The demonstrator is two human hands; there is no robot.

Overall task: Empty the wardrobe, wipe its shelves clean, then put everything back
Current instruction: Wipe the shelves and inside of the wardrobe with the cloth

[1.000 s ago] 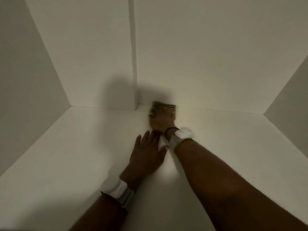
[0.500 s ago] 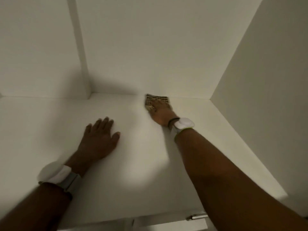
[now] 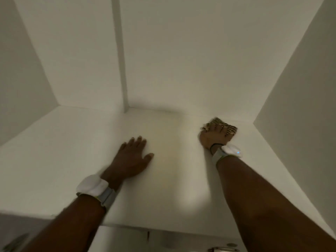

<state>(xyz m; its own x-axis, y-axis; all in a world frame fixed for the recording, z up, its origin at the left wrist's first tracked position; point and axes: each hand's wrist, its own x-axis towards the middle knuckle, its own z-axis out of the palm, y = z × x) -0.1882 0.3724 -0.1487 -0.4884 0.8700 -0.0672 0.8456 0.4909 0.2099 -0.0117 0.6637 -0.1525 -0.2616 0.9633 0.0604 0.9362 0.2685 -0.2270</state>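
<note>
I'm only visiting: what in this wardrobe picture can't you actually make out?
- Head view: the cloth lies partly under the right hand, so its full shape is hidden.
- Head view: the metal fitting is cut off by the bottom edge.
- Head view: the blurred shape at lower left is unidentifiable.
- Head view: the left hand covers part of the shelf.

left hand [image 3: 131, 159] flat, fingers [image 3: 138, 143] straight | right hand [image 3: 212, 140] palm-down, fingers extended

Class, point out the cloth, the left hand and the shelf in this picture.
cloth [image 3: 230, 129], head view, its striped right part.
left hand [image 3: 130, 160], head view, the back of the hand.
shelf [image 3: 63, 151], head view, bare surface on the left.
</note>
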